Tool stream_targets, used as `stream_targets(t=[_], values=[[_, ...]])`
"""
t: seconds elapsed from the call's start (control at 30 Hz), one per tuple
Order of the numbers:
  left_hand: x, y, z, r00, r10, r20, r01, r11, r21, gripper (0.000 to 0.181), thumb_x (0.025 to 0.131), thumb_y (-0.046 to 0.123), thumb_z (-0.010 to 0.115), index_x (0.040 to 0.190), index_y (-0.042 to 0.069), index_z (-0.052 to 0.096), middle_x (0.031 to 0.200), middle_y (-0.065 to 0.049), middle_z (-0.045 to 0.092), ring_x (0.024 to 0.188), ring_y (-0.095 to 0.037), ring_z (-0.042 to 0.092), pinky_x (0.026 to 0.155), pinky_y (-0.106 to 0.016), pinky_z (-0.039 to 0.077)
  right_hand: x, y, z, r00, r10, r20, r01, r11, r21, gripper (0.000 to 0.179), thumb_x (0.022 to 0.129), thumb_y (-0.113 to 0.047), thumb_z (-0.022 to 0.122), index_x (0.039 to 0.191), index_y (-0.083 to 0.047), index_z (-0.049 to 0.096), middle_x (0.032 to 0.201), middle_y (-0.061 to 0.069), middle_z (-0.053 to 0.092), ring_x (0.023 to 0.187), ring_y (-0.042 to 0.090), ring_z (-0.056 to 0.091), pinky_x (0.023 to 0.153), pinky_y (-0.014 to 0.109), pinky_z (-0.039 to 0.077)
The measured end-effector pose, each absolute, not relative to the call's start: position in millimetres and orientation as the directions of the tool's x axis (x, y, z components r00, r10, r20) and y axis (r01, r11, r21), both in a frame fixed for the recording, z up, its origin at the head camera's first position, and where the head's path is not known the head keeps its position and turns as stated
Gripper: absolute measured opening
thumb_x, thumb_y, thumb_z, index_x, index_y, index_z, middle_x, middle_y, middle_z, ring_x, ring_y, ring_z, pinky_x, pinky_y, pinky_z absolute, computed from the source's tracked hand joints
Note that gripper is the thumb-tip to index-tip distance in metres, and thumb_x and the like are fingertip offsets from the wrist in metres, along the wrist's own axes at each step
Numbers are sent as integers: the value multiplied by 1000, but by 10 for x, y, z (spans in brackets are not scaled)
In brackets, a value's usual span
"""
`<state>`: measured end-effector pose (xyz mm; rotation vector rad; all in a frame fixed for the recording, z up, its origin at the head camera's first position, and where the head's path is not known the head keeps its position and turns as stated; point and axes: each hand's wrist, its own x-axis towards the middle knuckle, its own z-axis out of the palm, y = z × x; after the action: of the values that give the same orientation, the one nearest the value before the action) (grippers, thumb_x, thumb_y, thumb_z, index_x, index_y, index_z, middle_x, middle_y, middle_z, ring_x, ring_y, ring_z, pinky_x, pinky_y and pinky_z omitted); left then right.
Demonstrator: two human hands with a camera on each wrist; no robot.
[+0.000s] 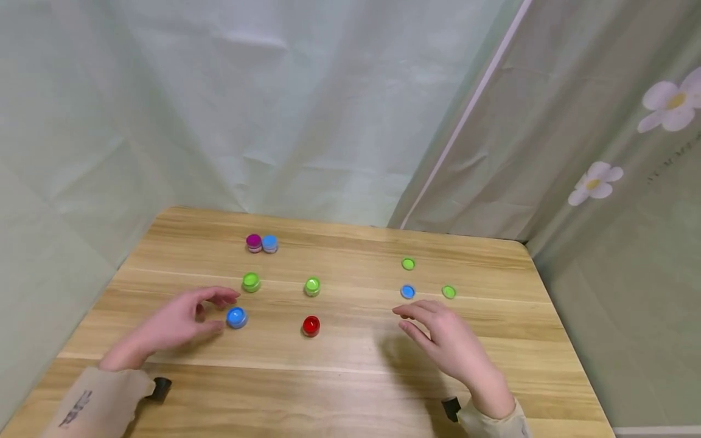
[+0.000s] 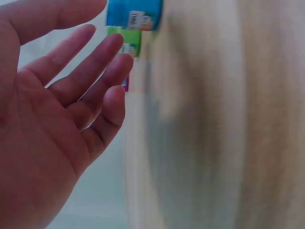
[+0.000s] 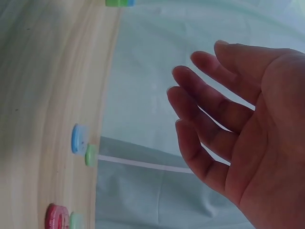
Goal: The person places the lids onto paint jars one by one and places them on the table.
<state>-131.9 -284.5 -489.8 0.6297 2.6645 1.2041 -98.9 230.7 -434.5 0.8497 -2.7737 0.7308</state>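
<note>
My left hand (image 1: 186, 316) reaches around the near side of a small blue tub (image 1: 237, 317), thumb and fingers spread beside it. In the left wrist view the palm (image 2: 47, 119) holds nothing, and the blue tub (image 2: 136, 13) with its printed label is just past the thumb. Over the table's right part hovers my right hand (image 1: 446, 337), fingers loosely bent and bare of any object. Just beyond its fingertips lies a flat blue lid (image 1: 408, 292). A red lid (image 3: 57, 217) shows in the right wrist view; the hand hides it in the head view.
Near the left hand stands a green tub (image 1: 251, 282); another green tub (image 1: 312, 286) and a red tub (image 1: 311, 326) stand mid-table. Purple (image 1: 254, 243) and light-blue (image 1: 269, 244) tubs sit side by side at the back. Two green lids (image 1: 408, 263) lie right. Curtains enclose the table.
</note>
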Motion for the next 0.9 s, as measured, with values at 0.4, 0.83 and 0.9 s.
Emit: stream_targets(t=[0.4,0.83,0.9], values=[[-1327,-2755,-5024,-911,411,-27,262,629,732,51,87,18,91,132,7,71,109,6,70,96,-11,62,80,-27,52,-942,2386,-4439,-846,-477,237,-533,755,-382,22,103,-24,76,125,-20,78,119,-11,74,107,8,69,87,35,59],[-1375,-2751,-5055,-914,400,-69,233,657,717,50,88,23,91,131,6,72,114,3,70,95,-12,59,83,-27,53,-919,2415,-4460,-844,-485,227,-536,769,-348,22,104,-27,74,125,-21,78,121,-12,73,113,9,68,92,37,57],[-1378,-2745,-5049,-913,401,-71,234,660,714,49,88,24,91,131,7,73,115,3,70,95,-12,59,83,-27,52,-918,2415,-4462,-843,-486,228,-537,769,-347,22,104,-26,74,125,-21,78,121,-12,73,113,9,68,92,37,57]])
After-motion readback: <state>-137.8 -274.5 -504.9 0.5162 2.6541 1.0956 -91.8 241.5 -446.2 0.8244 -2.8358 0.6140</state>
